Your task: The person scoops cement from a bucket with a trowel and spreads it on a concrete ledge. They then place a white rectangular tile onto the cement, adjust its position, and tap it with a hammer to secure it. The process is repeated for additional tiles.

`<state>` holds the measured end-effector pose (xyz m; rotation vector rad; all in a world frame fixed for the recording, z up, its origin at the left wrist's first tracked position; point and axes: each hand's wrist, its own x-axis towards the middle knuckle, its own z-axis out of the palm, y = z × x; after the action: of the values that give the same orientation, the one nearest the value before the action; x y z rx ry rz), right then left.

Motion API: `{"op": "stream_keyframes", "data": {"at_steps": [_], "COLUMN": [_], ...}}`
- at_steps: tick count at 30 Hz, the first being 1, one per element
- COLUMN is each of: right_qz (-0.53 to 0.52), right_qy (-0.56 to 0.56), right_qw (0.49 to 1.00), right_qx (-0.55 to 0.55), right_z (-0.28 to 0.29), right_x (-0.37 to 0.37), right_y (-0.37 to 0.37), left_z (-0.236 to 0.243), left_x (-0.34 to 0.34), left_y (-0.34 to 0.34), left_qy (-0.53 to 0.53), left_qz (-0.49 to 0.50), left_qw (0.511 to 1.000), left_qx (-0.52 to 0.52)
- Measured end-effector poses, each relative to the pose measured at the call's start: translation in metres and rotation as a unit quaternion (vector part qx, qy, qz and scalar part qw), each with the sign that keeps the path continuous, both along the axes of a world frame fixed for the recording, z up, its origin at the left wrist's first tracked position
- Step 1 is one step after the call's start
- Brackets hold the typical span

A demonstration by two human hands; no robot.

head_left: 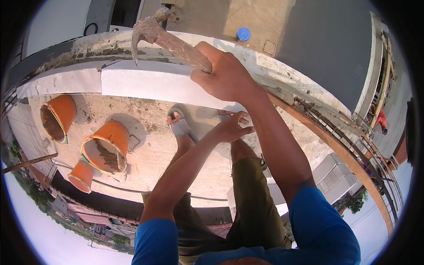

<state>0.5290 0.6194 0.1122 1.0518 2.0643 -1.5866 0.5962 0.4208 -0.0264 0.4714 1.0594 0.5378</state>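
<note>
My right hand (227,73) is closed around the wooden handle of a claw hammer (179,46), smeared with dried mortar. The hammer is raised above a row of white blocks (145,81), its head toward the upper left and its claw pointing down. Below and beside my right forearm, my left hand (232,128) hangs in the air with its fingers loosely bent and the thumb apart. Nothing shows in it. Grey mortar (110,57) lies along the ledge behind the blocks.
Several orange buckets stand left of my feet; the middle bucket (106,145) holds mortar and a tool. At right, a wooden beam (335,145) and steel bars (327,121) run along the edge. Grey blocks (335,174) are stacked nearby. A blue-lidded pail (244,34) stands beyond the wall.
</note>
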Motion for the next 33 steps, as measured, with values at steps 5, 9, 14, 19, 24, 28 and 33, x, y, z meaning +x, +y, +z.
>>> {"op": "stream_keyframes", "data": {"at_steps": [5, 9, 14, 19, 24, 28, 33], "right_qz": [0.071, 0.152, 0.233, 0.186, -0.043, -0.013, -0.151], "right_qy": [0.028, -0.022, -0.051, 0.079, -0.03, -0.045, 0.008], "right_qw": [0.997, 0.986, 0.954, 0.939, 0.912, 0.88, 0.862], "right_qx": [-0.002, 0.064, 0.184, 0.28, 0.406, 0.473, 0.483], "right_z": [-0.004, -0.107, -0.285, -0.322, -0.292, -0.303, -0.298], "right_x": [0.192, 0.241, 0.236, 0.231, 0.286, 0.316, 0.318], "right_y": [-0.102, -0.186, -0.246, -0.235, -0.175, -0.16, -0.133], "left_z": [-0.002, 0.014, 0.009, -0.013, -0.023, -0.023, -0.018], "left_x": [-0.132, -0.232, -0.333, -0.383, -0.404, -0.42, -0.441], "left_y": [-0.117, -0.134, -0.103, -0.074, -0.076, -0.081, -0.096], "left_qy": [0.306, 0.572, 0.723, 0.752, 0.741, 0.741, 0.749], "left_qz": [-0.127, -0.066, -0.234, -0.377, -0.342, -0.337, -0.322], "left_qw": [0.933, 0.761, 0.571, 0.471, 0.475, 0.481, 0.478], "left_qx": [0.138, 0.299, 0.312, 0.266, 0.328, 0.325, 0.326]}}
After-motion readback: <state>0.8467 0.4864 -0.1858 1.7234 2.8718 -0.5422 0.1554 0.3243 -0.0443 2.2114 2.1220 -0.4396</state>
